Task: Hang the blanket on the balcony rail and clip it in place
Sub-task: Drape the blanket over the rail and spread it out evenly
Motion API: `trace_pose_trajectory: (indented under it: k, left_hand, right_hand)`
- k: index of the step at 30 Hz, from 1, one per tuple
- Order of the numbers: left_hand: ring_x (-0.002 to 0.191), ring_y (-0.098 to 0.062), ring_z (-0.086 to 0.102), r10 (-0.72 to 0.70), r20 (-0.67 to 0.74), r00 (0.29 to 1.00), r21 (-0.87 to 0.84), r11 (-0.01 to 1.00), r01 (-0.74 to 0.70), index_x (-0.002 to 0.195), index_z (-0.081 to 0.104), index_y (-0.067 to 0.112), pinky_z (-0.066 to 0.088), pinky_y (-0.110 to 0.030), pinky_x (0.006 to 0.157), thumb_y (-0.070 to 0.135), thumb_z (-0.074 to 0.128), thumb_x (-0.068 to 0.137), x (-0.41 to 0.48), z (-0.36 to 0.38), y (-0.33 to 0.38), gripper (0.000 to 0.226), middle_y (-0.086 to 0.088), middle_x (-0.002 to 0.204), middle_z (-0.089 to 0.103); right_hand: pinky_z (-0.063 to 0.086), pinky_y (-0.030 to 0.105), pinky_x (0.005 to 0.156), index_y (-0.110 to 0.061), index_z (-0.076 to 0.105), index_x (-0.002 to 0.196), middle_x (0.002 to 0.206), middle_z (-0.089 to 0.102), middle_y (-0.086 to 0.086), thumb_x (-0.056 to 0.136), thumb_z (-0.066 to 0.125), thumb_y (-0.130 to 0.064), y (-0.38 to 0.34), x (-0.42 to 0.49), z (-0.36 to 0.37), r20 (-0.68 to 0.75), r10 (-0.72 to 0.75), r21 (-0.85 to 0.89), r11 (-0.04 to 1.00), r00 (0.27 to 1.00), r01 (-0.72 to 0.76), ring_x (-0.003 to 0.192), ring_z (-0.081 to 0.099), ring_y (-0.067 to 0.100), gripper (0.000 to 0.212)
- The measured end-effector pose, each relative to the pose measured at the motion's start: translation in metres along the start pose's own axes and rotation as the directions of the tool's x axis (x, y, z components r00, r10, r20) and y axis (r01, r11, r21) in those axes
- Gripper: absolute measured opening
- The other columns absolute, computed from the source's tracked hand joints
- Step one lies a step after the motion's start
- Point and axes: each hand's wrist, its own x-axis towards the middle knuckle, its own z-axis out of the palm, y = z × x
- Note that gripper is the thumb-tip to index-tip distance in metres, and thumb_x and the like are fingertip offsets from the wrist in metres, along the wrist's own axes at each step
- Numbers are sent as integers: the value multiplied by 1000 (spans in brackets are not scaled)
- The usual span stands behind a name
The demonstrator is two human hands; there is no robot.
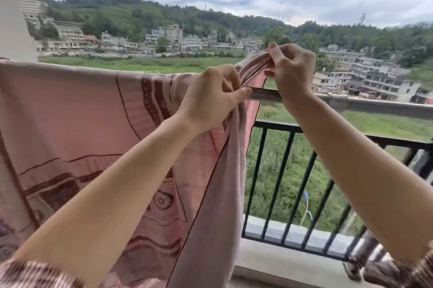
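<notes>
Head view, balcony high over fields and hillside houses. At far left, pale wall (11,11). Pink patterned blanket (70,111) draped over silver rail (375,106), hanging inside dark railing (293,177). Left hand (210,97) pinching bunched blanket edge at rail; right hand (290,69) just beside, gripping raised corner above rail. Concrete ledge (281,264) below.

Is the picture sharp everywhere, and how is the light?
In the head view, the light is soft and even under a cloudy sky, with no hard shadows. The hands, left and right, and the blanket are fairly sharp. The right edge is smeared, and the wide lens bends the rail.
</notes>
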Motion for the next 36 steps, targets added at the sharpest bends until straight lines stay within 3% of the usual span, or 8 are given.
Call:
trace_pose_trajectory:
  k: [5,9,14,18,22,28,32,36]
  left_hand:
    - [55,-3,45,-123,96,988,-79,988,130,65,58,14,38,-22,59,22,67,81,-12,25,11,20,8,59,52]
    - [47,-3,42,-185,116,976,-291,933,212,66,53,9,36,-17,51,6,63,76,-16,29,24,15,1,56,50]
    - [57,-17,58,-199,205,958,-392,880,266,114,54,13,50,-33,57,-2,52,74,-12,31,47,43,-8,67,64]
    - [50,-13,44,-295,92,951,-492,817,301,76,67,10,37,-15,43,-8,37,69,-4,33,70,36,-10,63,49]
    - [58,-10,51,-321,6,947,-571,776,267,66,70,18,39,-20,53,-2,38,70,1,34,93,37,-3,67,58]
    - [60,-7,48,-399,-442,803,-500,853,148,72,59,11,36,-19,54,6,44,76,-8,34,153,16,1,65,48]
    - [74,-13,56,-383,-542,747,-545,838,34,67,71,19,44,-21,65,12,50,76,-42,33,178,24,2,69,61]
    - [53,-8,52,-492,-482,725,-502,833,232,46,63,20,38,-21,53,-9,34,72,-73,44,182,49,9,51,58]
  right_hand:
    - [33,14,38,6,71,82,50,48,2,82,64,-21,8,4,-33,188,61,-293,956,980,-4,32,34,3,28]
    - [58,40,80,-18,74,67,74,74,6,83,70,-30,5,3,-48,261,66,-93,995,963,-43,78,71,30,20]
    - [55,48,85,-15,74,74,82,75,10,81,62,-19,4,1,-68,212,-41,164,986,976,6,89,68,34,15]
    - [53,17,71,-2,67,104,96,69,5,75,62,0,9,5,-91,521,-97,31,995,848,95,86,64,12,29]
    - [46,9,55,-17,56,102,89,64,-4,72,80,-21,14,18,-81,606,-103,-140,962,789,233,76,62,6,38]
    - [49,24,58,-10,57,96,78,57,-1,88,63,-30,23,52,-76,755,112,-402,858,646,321,70,57,15,22]
    - [47,26,60,-5,59,104,88,57,8,95,49,-20,37,71,-107,795,200,-502,747,573,436,75,55,20,20]
    - [53,22,45,0,66,93,91,72,14,87,67,-13,36,95,-140,706,252,-409,908,662,89,59,65,15,14]
